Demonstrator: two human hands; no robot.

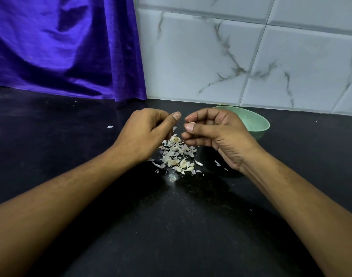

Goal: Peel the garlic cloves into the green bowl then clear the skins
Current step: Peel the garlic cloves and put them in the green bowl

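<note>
My right hand (215,134) pinches a small garlic clove (191,122) between thumb and forefinger, just left of the green bowl (258,124). My left hand (147,130) hovers close beside it with its fingers curled and the thumb stretched toward the clove; the back of the hand hides anything inside. Below both hands, a pile of pale garlic skins and pieces (177,156) lies on the black counter (71,136), with a garlic root stub (176,139) at its top. My right hand hides the bowl's inside.
Stray skin flakes lie on the counter at the left (110,126) and right (217,162) of the pile. A purple cloth (67,47) hangs at the back left. A marble-tiled wall (251,56) stands right behind the bowl.
</note>
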